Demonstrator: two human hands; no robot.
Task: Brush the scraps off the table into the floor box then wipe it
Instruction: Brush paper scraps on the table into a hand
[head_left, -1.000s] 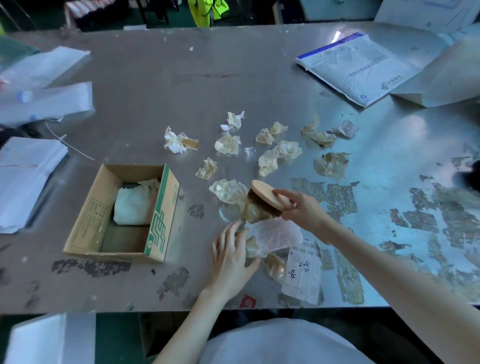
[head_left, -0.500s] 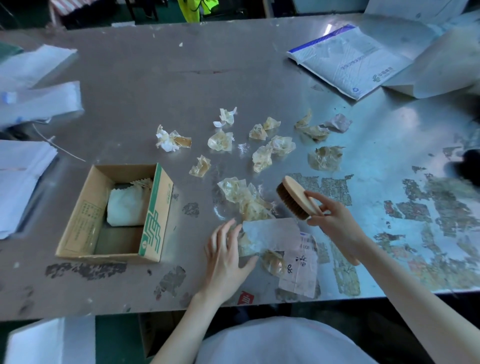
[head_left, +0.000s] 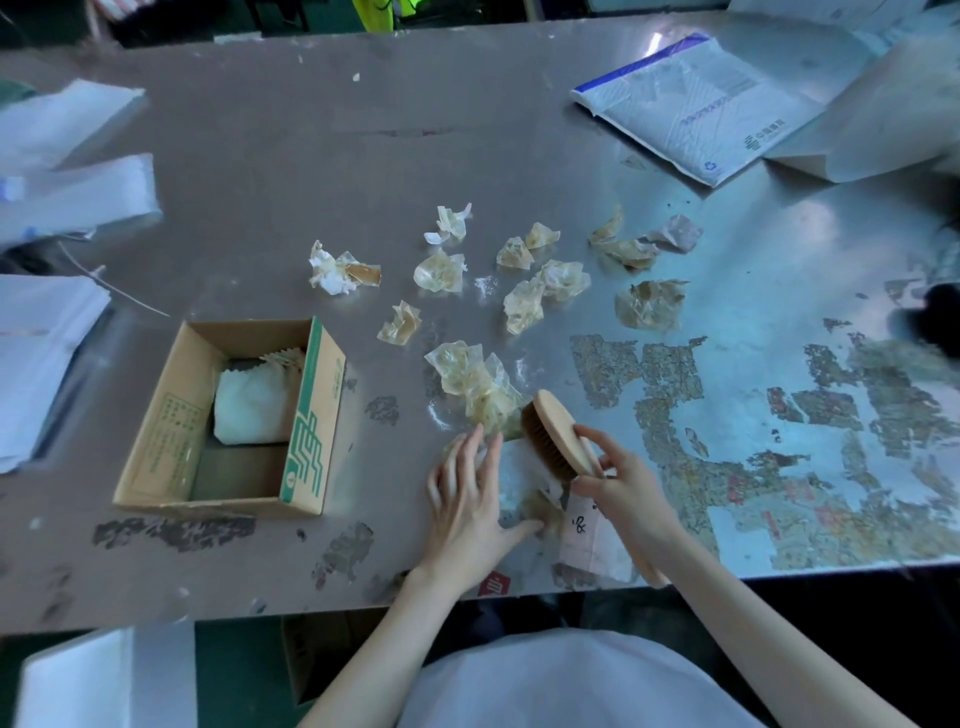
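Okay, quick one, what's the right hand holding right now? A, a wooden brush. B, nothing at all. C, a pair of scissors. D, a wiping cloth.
A: the right hand has its fingers curled round a wooden brush, whose bristles face the open left hand over the table.

A plain white top (head_left: 571, 680) covers the person's chest, smooth and loose; the 2 forearms (head_left: 384, 639) are bare to the wrists.

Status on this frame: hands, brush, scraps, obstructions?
Right hand grips oval wooden bristle brush at nearest crumpled yellowish scraps. Left hand flat beside them. Green-printed cardboard box on table, left.
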